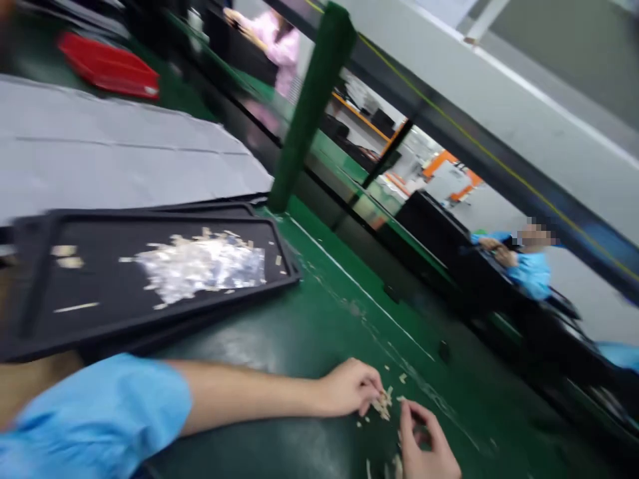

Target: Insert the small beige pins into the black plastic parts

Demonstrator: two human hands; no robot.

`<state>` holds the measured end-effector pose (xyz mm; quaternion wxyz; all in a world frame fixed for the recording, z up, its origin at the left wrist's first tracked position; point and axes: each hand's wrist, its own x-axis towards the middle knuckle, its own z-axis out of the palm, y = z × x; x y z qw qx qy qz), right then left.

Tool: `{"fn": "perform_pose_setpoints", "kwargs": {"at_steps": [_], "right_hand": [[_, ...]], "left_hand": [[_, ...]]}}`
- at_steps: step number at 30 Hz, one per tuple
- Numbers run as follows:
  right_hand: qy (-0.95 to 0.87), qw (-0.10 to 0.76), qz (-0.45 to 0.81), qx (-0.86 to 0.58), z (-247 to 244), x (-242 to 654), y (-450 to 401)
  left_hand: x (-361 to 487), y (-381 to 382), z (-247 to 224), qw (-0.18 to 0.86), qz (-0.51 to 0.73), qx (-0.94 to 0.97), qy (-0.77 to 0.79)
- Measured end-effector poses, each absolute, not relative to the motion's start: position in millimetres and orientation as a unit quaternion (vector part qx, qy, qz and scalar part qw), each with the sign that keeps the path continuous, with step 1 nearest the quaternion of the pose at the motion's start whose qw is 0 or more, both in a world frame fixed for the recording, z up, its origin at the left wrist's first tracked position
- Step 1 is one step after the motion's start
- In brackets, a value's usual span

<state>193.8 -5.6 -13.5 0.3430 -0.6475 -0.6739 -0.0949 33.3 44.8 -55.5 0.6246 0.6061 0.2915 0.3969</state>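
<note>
My left hand (351,388) comes in from the left in a light blue sleeve (94,416), its fingertips pinching a small clump of pale chips (383,404). Just to its right, my right hand (424,442) is cut off by the bottom edge, fingers curved apart and nothing visible in them. Loose pale chips (397,464) lie scattered on the dark green mat (319,332) around both hands. A black tray (100,286) beyond my left forearm holds a heap of silvery foil scraps (200,268) and several pale strips.
A second black tray edge lies under the first. Beyond are a grey sheet (114,153), a red bin (108,65) and a green upright post (313,106). Across the bench, a person in a blue sleeve (532,273) and a person in pink (277,50) work.
</note>
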Motion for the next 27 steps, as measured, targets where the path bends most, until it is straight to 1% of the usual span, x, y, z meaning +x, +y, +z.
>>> {"fn": "perform_pose_setpoints", "kwargs": {"at_steps": [4,6,11,17,22,27], "right_hand": [[-0.704,0.291,0.07,-0.644,-4,202,-9],[-0.702,0.29,0.105,-0.642,-4,202,-9],[-0.708,0.325,0.131,-0.613,-12,183,-14],[-0.717,0.371,0.18,-0.561,-10,155,-26],[-0.727,0.383,0.182,-0.54,-6,148,-31],[-0.752,0.393,0.139,-0.511,-4,145,-34]], "left_hand": [[25,47,-53,0.719,0.36,0.552,0.221],[20,49,-50,0.758,0.329,0.529,0.193],[5,57,-47,0.832,0.224,0.492,0.123],[-6,61,-45,0.876,0.118,0.464,0.063],[-9,63,-45,0.891,0.074,0.445,0.05],[-11,63,-44,0.896,0.065,0.438,0.046]]}}
